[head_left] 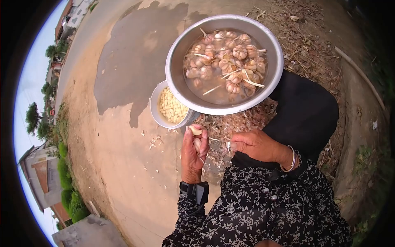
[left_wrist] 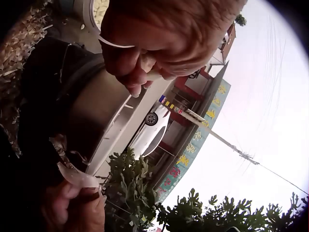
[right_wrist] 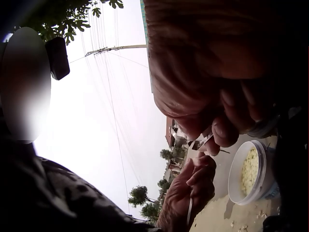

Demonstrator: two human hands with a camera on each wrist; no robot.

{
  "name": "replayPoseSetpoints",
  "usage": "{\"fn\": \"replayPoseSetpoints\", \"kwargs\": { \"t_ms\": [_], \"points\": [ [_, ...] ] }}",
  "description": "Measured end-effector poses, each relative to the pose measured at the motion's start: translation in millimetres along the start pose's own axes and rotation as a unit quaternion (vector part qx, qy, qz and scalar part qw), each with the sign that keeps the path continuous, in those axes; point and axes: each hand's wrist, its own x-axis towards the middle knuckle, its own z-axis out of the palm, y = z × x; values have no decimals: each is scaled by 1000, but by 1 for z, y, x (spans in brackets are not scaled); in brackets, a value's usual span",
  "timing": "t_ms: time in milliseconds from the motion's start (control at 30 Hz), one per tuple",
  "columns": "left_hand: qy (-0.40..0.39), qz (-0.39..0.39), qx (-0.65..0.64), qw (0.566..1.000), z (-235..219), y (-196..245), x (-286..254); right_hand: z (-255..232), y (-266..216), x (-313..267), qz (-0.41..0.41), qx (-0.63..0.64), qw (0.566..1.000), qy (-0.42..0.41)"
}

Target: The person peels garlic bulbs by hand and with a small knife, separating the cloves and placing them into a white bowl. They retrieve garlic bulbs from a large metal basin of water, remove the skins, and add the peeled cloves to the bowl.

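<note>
My left hand [head_left: 191,158], upright below the small bucket, curls round garlic, with a pale clove [head_left: 195,131] by the fingertips and a pinkish-white piece [head_left: 198,144] lower in the palm. To its right, my right hand [head_left: 260,145] pinches a small, thin, whitish piece [head_left: 228,145] between thumb and fingers; whether it is skin or a blade I cannot tell. That pale piece [left_wrist: 77,177] also shows in the left wrist view. The two hands are apart in the head view.
A large metal basin [head_left: 171,61] of garlic bulbs in water stands ahead. Left of it, a white bucket [head_left: 154,103] holds peeled cloves [head_left: 173,108]. Garlic skins [head_left: 247,119] litter the ground below the basin. A dark-clothed knee [head_left: 308,111] is at the right.
</note>
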Motion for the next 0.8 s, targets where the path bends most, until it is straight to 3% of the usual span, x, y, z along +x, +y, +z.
{"fn": "replayPoseSetpoints", "kwargs": {
  "t_ms": [133, 167, 200, 267, 300, 367, 400, 433, 500, 567, 600, 667, 733, 800],
  "points": [
    [91, 195, 239, 947, -35, 52, 40, 5, 3, 2, -1, -79, 997, 11],
    [171, 164, 259, 936, -54, 59, 53, 5, 2, 4, 1, -110, 994, 20],
    [167, 169, 259, 936, -79, 64, 62, 4, -2, 5, -3, -113, 993, 23],
    [184, 34, 101, 977, -132, 67, 81, 3, -13, 3, 31, -207, 975, 80],
    [138, 5, -1, 990, -131, 67, 81, 3, -14, 2, 38, -205, 974, 84],
    [141, -18, -66, 988, -131, 54, 74, 4, -14, 2, 35, -281, 957, 66],
    [139, -35, -130, 981, -117, 48, 68, 4, -16, 2, 39, -281, 957, 64],
    [77, -48, -162, 983, -110, 40, 57, 3, -18, 3, 58, -292, 954, 30],
    [63, -41, -149, 986, -93, 21, 45, 4, -19, 6, 79, -305, 949, -7],
    [68, -31, -138, 988, -66, 5, 29, 8, -15, 6, 23, -230, 970, 75],
    [67, -33, -139, 987, -48, -1, 23, 10, -13, 8, 26, -231, 970, 75],
    [23, 2, -101, 995, -16, -12, 12, 15, -9, 11, 31, -76, 995, 57],
    [-2, 26, -52, 998, 5, -22, 6, 24, 0, 17, 63, -14, 996, 60],
    [-63, 90, 18, 994, 28, -28, 0, 32, 8, 21, 97, 144, 979, 102]
  ]
}}
